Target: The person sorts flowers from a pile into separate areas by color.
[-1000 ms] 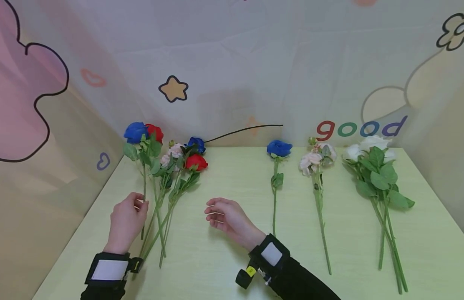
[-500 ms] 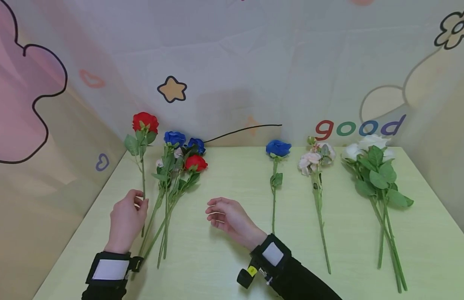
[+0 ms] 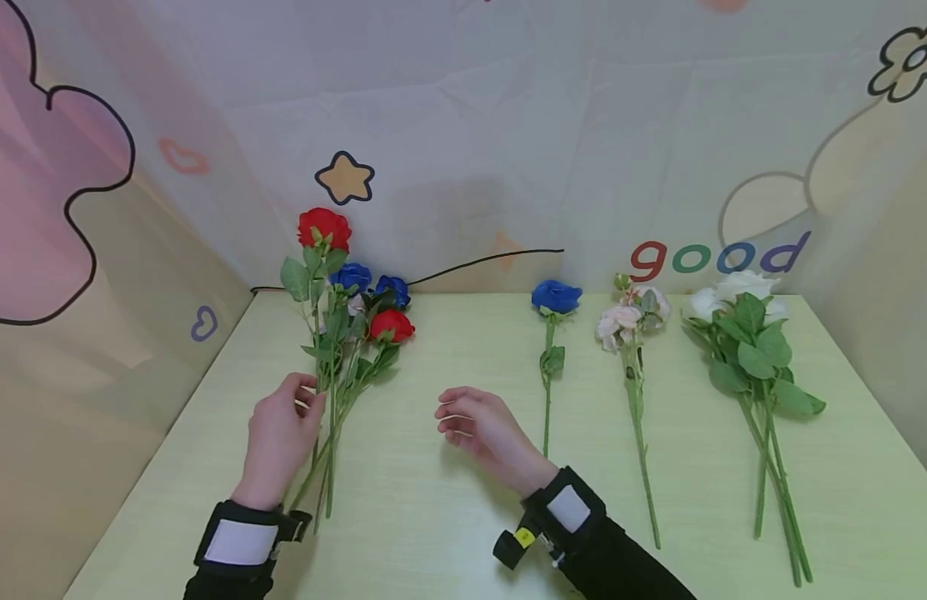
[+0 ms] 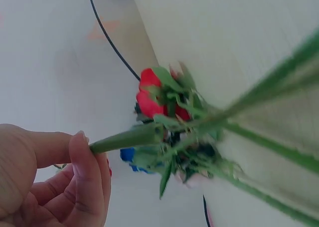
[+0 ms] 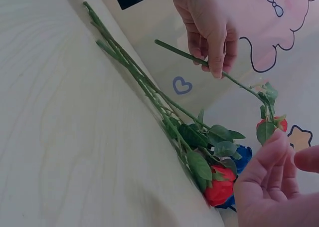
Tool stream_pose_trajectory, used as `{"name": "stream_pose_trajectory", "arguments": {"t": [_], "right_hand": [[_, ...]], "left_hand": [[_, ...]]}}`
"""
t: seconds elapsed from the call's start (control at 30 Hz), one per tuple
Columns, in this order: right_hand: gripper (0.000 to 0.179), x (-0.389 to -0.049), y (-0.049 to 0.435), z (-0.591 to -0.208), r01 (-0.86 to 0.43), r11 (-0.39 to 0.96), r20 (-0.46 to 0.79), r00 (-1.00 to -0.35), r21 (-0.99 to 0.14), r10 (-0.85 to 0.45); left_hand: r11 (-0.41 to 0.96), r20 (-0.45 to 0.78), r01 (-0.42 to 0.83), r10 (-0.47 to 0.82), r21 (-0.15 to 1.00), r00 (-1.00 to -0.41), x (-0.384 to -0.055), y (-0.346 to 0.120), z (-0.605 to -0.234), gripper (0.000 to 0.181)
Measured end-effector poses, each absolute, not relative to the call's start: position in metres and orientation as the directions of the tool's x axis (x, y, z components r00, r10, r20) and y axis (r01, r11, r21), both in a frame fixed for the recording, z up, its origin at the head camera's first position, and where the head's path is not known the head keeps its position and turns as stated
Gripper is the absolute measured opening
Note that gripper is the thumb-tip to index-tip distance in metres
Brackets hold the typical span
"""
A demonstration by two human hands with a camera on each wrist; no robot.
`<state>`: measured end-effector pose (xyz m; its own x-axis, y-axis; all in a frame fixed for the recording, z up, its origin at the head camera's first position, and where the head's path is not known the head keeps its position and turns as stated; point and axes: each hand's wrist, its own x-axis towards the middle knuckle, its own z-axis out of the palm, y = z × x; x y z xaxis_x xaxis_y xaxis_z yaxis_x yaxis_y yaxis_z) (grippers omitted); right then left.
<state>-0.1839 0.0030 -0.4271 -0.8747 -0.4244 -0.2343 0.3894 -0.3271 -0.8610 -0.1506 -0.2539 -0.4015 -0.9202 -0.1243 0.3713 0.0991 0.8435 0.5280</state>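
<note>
My left hand (image 3: 283, 433) pinches the stem of a red rose (image 3: 324, 229), raised upright over the left bunch. Up close in the left wrist view, the cut end of that green stem (image 4: 127, 139) sticks out past thumb and fingers. Beneath it on the table lie a blue rose (image 3: 351, 277), another blue rose (image 3: 393, 288), a second red rose (image 3: 392, 324) and a partly hidden pale pink flower (image 3: 355, 306), their stems crossing. Right of the bunch, my right hand (image 3: 493, 433) hovers with loosely bent fingers and holds nothing.
On the right side of the table (image 3: 463, 533) lie a single blue rose (image 3: 557, 297), pale pink flowers (image 3: 621, 323) and a bunch of white roses (image 3: 747, 286) with long stems. A printed cloth (image 3: 463, 125) hangs behind the table's back edge.
A blue rose beside the red one at the left has dropped rightward onto the bunch. My left hand has carried the red rose right, over the bunch. My right hand has shifted slightly right.
</note>
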Motion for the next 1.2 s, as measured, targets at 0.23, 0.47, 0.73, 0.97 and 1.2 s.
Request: {"name": "stream_pose_trajectory", "arguments": {"t": [0.23, 0.47, 0.73, 0.97, 1.2], "right_hand": [[0.023, -0.188, 0.024, -0.423, 0.342, -0.298, -0.219, -0.9, -0.891, -0.377], [0.019, -0.188, 0.05, -0.419, 0.269, -0.255, -0.173, -0.923, -0.929, -0.343], [0.018, -0.187, 0.072, -0.415, 0.181, -0.191, -0.111, -0.938, -0.965, -0.329], [0.022, -0.188, 0.081, -0.414, 0.099, -0.116, -0.054, -0.94, -0.988, -0.337], [0.026, -0.188, 0.084, -0.413, 0.018, 0.004, -0.018, -0.934, -1.0, -0.358]], "left_hand": [[0.811, 0.317, 0.124, -0.079, 0.572, -0.945, -0.156, -0.226, -0.403, 0.02], [0.788, 0.316, 0.173, -0.028, 0.591, -0.948, -0.159, -0.199, -0.406, 0.016], [0.783, 0.305, 0.203, 0.018, 0.588, -0.952, -0.16, -0.18, -0.415, 0.014], [0.826, 0.306, 0.234, 0.079, 0.512, -0.949, -0.162, -0.167, -0.42, 0.013], [0.866, 0.299, 0.24, 0.111, 0.439, -0.948, -0.163, -0.162, -0.422, 0.012]]}}
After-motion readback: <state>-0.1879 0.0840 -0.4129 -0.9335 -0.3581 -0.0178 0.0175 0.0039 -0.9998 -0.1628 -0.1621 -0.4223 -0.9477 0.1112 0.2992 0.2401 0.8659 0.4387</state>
